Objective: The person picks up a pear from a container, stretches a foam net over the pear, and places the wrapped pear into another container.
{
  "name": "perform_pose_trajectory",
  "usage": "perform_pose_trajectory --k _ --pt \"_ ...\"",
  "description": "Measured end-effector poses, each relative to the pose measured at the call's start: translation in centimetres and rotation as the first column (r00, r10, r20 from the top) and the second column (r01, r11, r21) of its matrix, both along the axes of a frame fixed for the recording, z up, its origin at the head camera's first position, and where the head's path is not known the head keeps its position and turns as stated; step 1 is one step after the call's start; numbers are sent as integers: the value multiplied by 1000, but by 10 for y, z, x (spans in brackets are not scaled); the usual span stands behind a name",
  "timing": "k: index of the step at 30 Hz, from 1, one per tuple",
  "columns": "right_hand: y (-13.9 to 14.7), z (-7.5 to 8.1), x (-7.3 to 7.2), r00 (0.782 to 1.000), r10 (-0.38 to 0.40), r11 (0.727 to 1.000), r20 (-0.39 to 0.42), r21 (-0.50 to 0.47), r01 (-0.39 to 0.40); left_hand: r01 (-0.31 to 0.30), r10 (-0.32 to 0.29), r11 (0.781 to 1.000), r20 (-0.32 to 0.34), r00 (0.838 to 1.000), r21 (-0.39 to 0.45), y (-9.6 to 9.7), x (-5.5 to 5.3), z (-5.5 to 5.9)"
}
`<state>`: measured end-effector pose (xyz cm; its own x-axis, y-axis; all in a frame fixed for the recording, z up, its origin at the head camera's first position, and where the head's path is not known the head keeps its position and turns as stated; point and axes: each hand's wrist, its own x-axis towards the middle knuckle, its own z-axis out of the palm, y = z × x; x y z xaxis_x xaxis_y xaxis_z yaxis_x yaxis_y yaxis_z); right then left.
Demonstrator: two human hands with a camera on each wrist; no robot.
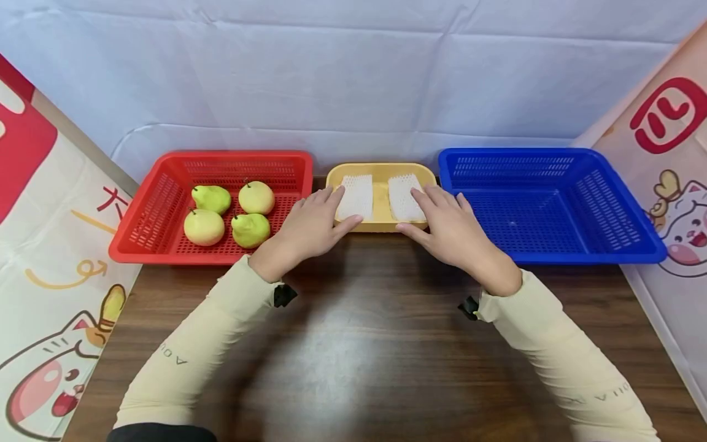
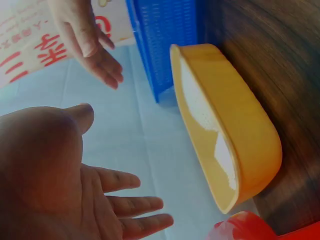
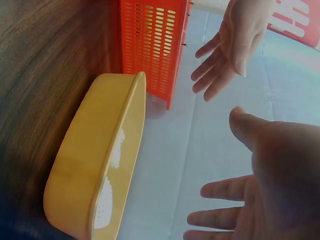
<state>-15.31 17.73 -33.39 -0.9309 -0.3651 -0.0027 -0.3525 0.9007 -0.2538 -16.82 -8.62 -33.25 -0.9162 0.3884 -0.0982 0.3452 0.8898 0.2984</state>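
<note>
A small yellow tray stands on the table between two baskets. Inside it lie two flattened white foam net sleeves, a left one and a right one. My left hand hovers near the tray's left end, fingers extended. Near the right end is my right hand, its fingers spread too. Both wrist views show the hands apart from the yellow tray and holding nothing. On the left, a red basket contains several green-yellow pears.
To the right stands a blue basket with nothing in it. Its left rim lies close to the yellow tray. The brown wooden table extends toward me. White cloth hangs behind, and printed panels flank the table.
</note>
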Motion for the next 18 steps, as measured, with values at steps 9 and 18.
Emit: perform_pose_trajectory --k 9,18 --pt "-3 -1 8 983 63 989 -170 -120 -84 -10 6 963 15 1000 269 -28 10 22" --pt "-11 4 19 981 89 982 -172 -151 -116 -137 100 910 114 988 390 -81 6 41"
